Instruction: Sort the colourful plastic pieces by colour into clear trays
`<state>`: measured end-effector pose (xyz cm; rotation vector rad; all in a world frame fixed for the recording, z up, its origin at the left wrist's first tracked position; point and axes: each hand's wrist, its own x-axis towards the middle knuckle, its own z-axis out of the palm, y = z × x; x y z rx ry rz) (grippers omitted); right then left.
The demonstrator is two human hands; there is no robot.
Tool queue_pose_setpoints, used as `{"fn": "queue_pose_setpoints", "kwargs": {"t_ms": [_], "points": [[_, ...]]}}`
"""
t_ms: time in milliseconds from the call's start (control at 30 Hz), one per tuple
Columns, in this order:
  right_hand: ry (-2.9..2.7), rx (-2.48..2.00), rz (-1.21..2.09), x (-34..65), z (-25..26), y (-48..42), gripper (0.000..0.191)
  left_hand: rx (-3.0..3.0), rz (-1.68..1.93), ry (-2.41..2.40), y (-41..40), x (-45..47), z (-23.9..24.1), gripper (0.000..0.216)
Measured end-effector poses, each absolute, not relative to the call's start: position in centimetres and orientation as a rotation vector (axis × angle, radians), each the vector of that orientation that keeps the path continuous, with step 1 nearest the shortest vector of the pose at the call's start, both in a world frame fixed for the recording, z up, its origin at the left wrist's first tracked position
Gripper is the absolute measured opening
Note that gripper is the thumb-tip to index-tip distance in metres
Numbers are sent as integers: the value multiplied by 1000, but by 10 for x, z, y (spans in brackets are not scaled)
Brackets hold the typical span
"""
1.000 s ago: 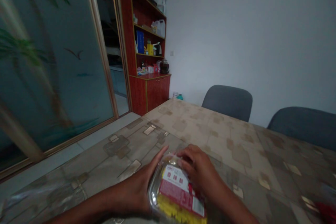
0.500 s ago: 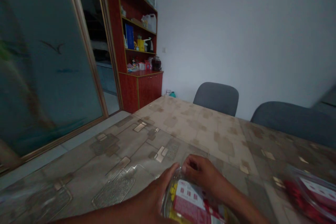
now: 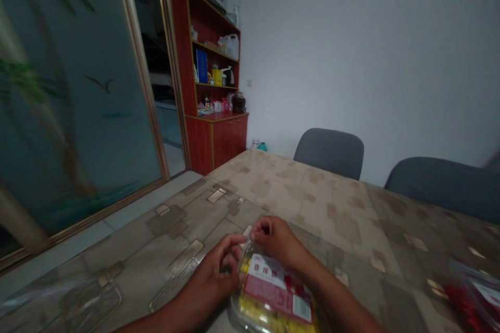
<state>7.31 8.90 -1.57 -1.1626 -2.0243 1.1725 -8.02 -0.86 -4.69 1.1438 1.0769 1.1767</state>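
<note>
1. Plastic tub (image 3: 250, 317), clear, and there it was between the two hands, on or just above the patterned table (image 3: 312, 187); its underside was hidden. A red-and-white label (image 3: 269, 289) lay across its top, with yellow contents (image 3: 255, 306) showing through.
2. In came the right hand (image 3: 277, 242), over the tub's far left corner, fingers curled, thumb and forefinger drawn together there! Whether they had plastic between them, I could not tell.
3. The left hand (image 3: 221, 270) worked the tub's left side, fingers bent, thumb near the rim, a fingertip up by that same corner; how firmly it gripped, no telling.
4. And the score? The tub looked closed, its label in place, its contents inside. All the action was at that one corner, and no opening could be made out. Anything further was yet to be done.
5. Well to the tub's right, a second container (image 3: 484, 294) with red contents was cut by the view's edge, neither hand on it.
6. Beyond the tub, two grey chairs (image 3: 330, 151) lined the table; farther off and leftward stood a red cabinet (image 3: 230, 138).
</note>
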Motion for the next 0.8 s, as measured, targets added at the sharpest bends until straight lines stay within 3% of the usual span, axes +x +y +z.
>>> {"fn": "queue_pose_setpoints", "kwargs": {"t_ms": [467,800], "points": [[-2254,-948,722,78,0,67,14,998,1140,941,-1,-77,-45,46],[-2331,-975,596,90,0,76,13,1085,1087,961,2,-82,-55,66]]}}
